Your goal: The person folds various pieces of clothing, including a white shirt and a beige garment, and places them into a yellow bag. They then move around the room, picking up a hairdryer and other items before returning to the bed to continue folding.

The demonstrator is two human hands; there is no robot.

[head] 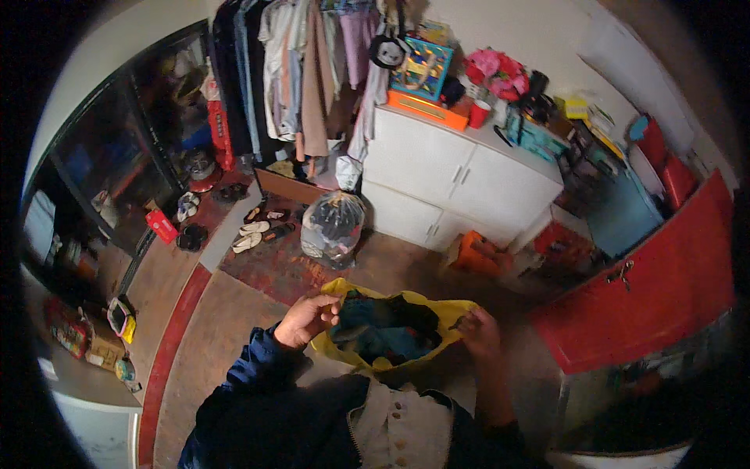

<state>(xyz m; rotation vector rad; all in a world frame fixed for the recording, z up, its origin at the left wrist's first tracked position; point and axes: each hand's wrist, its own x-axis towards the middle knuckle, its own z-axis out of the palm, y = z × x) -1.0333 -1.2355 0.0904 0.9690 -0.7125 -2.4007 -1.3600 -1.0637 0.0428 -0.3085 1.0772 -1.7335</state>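
A yellow bag (384, 364) hangs open in front of my body, its mouth spread wide. Dark and teal cloth items (384, 337) lie inside it. My left hand (309, 318) pinches the bag's rim on the left side, thumb and fingers closed on the edge. On the right side my right hand (481, 333) holds the opposite rim; its fingers are slightly blurred. The bottom of the bag is hidden.
A clear plastic bag stuffed with items (333, 228) stands on the floor beyond, beside several shoes (249, 237). Behind are a white cabinet (422, 170) and hanging clothes (316, 82). A red panel (638, 293) rises at the right; an orange bag (477, 255) sits by the cabinet.
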